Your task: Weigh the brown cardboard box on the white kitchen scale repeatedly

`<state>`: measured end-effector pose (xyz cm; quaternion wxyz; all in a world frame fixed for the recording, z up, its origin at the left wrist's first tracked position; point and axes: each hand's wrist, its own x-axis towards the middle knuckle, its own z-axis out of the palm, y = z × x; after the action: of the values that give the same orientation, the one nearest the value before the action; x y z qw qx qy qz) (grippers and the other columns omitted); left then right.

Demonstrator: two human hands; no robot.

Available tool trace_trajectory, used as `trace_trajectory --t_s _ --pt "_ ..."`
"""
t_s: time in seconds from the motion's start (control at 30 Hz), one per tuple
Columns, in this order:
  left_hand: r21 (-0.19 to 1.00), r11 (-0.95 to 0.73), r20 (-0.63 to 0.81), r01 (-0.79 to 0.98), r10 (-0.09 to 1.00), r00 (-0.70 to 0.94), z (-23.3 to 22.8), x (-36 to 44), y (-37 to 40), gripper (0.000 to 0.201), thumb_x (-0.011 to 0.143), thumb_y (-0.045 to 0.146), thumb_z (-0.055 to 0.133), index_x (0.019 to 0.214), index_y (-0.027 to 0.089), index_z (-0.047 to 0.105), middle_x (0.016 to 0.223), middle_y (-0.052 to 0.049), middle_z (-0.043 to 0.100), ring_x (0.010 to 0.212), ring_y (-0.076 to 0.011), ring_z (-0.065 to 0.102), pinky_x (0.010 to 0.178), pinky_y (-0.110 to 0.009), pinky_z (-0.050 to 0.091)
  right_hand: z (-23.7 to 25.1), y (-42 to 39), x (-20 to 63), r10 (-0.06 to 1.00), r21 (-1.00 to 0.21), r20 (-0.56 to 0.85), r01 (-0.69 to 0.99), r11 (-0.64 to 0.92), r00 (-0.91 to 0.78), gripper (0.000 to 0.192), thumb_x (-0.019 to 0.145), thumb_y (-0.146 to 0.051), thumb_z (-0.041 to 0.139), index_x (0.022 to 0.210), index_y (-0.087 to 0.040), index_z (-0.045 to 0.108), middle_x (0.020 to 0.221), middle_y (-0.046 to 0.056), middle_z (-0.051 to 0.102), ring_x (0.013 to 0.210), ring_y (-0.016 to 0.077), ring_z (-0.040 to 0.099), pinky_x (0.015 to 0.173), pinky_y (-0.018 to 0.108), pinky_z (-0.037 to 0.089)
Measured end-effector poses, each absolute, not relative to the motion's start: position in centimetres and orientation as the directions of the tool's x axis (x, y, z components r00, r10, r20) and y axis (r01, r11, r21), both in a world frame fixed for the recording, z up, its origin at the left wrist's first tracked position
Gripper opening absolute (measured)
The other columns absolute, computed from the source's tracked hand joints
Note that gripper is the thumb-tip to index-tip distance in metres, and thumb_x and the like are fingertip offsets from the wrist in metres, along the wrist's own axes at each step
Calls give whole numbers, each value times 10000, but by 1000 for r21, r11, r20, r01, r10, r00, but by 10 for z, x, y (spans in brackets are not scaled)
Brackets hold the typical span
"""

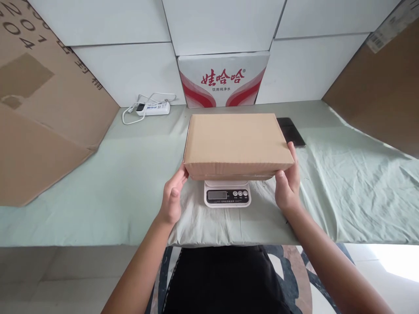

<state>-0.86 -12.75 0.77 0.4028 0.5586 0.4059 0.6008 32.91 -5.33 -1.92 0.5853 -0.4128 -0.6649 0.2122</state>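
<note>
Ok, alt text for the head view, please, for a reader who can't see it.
A person's left hand and right hand touch the near corners of a brown cardboard box above a white digital scale; whether it rests there is unclear. Behind, on green cloth, lie a white corded device, left, and a dark flat device, right.

Looks like an improvised indoor work corner, perhaps in a home or a small office; cannot tell which. Centres on a cloth-draped table (98,209), pale green and creased. Is screened at the back by white panels (222,26) and a red-and-white drinking-water carton (224,97), on the left by a printed cardboard sheet (55,126) and on the right by a second brown sheet (376,87), partly packaging. Carries a compact digital scale (228,196), a flat black device (291,132) and a white cabled unit (161,109). Stands on a light tiled floor (75,274) with a decorative curved inlay (299,283), more household than workshop.
</note>
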Motion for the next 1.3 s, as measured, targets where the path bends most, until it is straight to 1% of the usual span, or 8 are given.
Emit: trace_trajectory --t_s 0.2,0.3,0.43,0.53,0.7,0.83,0.97,1.3 --pt "941 -339 338 -22 941 -34 1 -12 -128 976 1039 931 460 1757 281 585 1863 -148 548 1771 -444 466 1493 -601 339 -11 -51 326 755 -718 656 320 618 16 773 1050 -757 658 1722 -396 538 1716 97 626 1592 400 616 1311 641 548" --pt "928 -372 364 -31 921 -141 -2 -20 -126 947 1016 935 514 1731 322 619 1903 -104 496 1826 -418 363 1505 -568 323 -10 -46 327 731 -729 674 252 636 106 749 1049 -750 622 1723 -432 542 1599 93 702 1424 360 715 1139 582 632" --pt "906 -418 376 -58 862 -341 -2 -31 -123 886 998 943 538 1640 358 715 1885 -79 531 1838 -404 339 1511 -572 309 -5 -39 331 704 -763 638 137 631 311 677 1014 -710 653 1645 -469 610 1404 55 753 1163 281 785 942 471 640" --pt "912 -406 356 -57 852 -384 0 -32 -123 872 1004 939 523 1616 356 737 1871 -84 551 1835 -402 348 1509 -578 309 0 -38 330 702 -783 597 91 616 388 578 977 -675 701 1504 -437 708 1270 43 756 1066 252 777 861 421 612" --pt "927 -375 337 -30 864 -375 1 -28 -124 914 983 978 505 1615 359 734 1869 -93 554 1832 -401 356 1502 -570 320 5 -44 323 718 -793 595 119 597 361 441 1001 -668 683 1282 -349 801 1059 48 743 1011 278 744 837 447 592" --pt "928 -373 336 -30 867 -368 0 -27 -124 908 985 976 507 1613 362 736 1865 -95 559 1825 -396 372 1495 -568 337 2 -47 323 721 -785 611 133 605 326 355 1052 -620 669 1171 -330 836 1001 49 739 954 284 714 858 479 560" --pt "928 -372 334 -40 873 -354 -1 -27 -124 892 991 968 508 1612 369 738 1863 -86 561 1823 -391 379 1496 -559 342 0 -47 325 728 -788 615 189 586 304 353 1067 -624 654 1083 -321 833 952 40 726 886 275 688 839 483 542" --pt "932 -358 329 -52 899 -289 -2 -24 -126 891 1000 934 554 1639 335 717 1859 -95 563 1817 -387 389 1507 -546 333 -1 -48 325 762 -802 597 227 553 251 454 1071 -698 610 1159 -304 816 1057 67 775 963 288 736 865 494 610"
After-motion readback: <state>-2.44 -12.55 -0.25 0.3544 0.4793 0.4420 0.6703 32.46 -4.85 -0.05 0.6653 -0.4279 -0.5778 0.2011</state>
